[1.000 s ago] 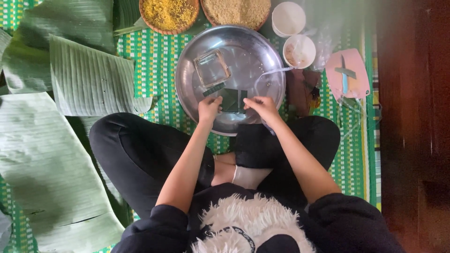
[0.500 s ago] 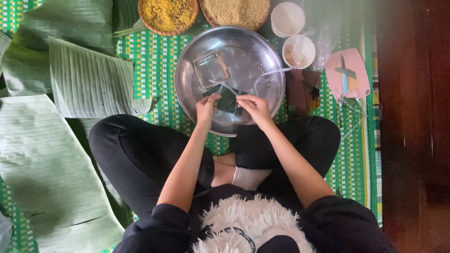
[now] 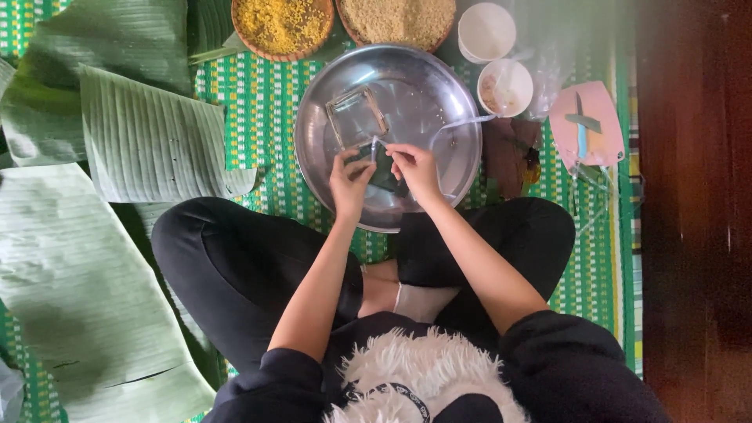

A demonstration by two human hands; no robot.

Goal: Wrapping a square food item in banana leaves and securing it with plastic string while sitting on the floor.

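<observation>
Over the round, shiny steel tray [image 3: 454, 168], your left hand [image 3: 350, 182] and right hand [image 3: 415, 168] pinch a dark green folded leaf parcel [image 3: 382, 166] between them; a square frame mould [image 3: 356, 116] lies just beyond, inside the tray.

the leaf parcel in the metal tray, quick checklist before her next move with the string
1. Both hands on the dark green leaf parcel: left hand and right hand both touch it. Ok.
2. Parcel over the metal tray: ok.
3. String pinched at the fingertips: thin pale strand shows, grip too small to judge. Cannot tell.
4. Square frame mould apart from the parcel: lies just beyond it. Ok.
5. Spare banana leaves near: on the mat at her left. Ok.
6. Parcel fully closed: hidden by fingers. Cannot tell.
</observation>
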